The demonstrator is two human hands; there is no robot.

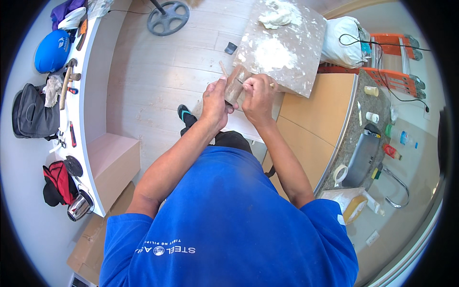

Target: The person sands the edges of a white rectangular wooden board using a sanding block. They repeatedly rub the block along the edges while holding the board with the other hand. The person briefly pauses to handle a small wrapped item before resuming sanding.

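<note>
My left hand (216, 104) is closed round the lower left side of a brown, roughly cylindrical piece (235, 84) with pale smears; what it is made of I cannot tell. A thin, light strip (223, 68) stands up by the left thumb. My right hand (259, 96) is at the piece's right side, its fingers pinching a small, thin, dark item (240, 81) against or near the surface. Behind both hands lies a board (247, 39) spattered with white, carrying a heap of white powder (274, 53) and a lump of pale paste (279, 14).
At left, a white shelf (80, 107) holds a hammer (66, 86), a screwdriver (73, 134) and an electric kettle (80, 206). To the right are cardboard-coloured panels (315, 111), a stone countertop with a sink (362, 158), a white sack (342, 41) and an orange ladder (391, 77). A round metal base (168, 18) stands ahead.
</note>
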